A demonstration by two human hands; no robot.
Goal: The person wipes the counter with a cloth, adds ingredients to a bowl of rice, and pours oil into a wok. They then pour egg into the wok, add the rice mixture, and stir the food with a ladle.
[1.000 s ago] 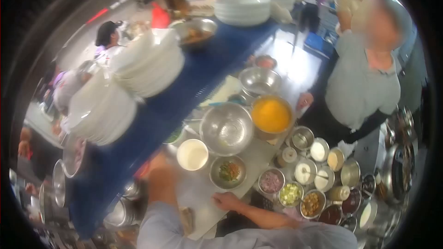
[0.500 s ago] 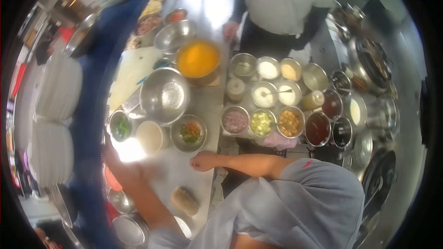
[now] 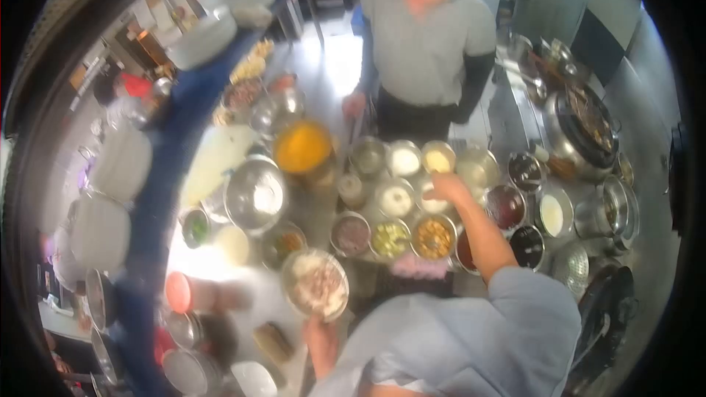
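My left hand (image 3: pixel 321 343) grips the near rim of a steel bowl (image 3: pixel 315 284) filled with a pale and brown chopped mix, held over the counter edge. My right hand (image 3: pixel 446 188) reaches across the cluster of small seasoning bowls and hovers over a white-filled one (image 3: pixel 397 197), next to a yellow-filled bowl (image 3: pixel 438 159). Blur hides whether those fingers hold anything. Bowls of chopped green (image 3: pixel 390 238) and brown (image 3: pixel 434 237) fillings sit just below my right forearm.
A person in a grey shirt (image 3: pixel 428 33) stands across the counter. An orange-filled pot (image 3: pixel 301 147) and a large empty steel bowl (image 3: pixel 254 195) stand to the left. White plate stacks (image 3: pixel 121 163) line the far left; a dark wok (image 3: pixel 586 123) sits right.
My left hand has picked up the filled steel bowl. My right hand left the counter edge and moved up over the seasoning bowls. The view has tilted upward.
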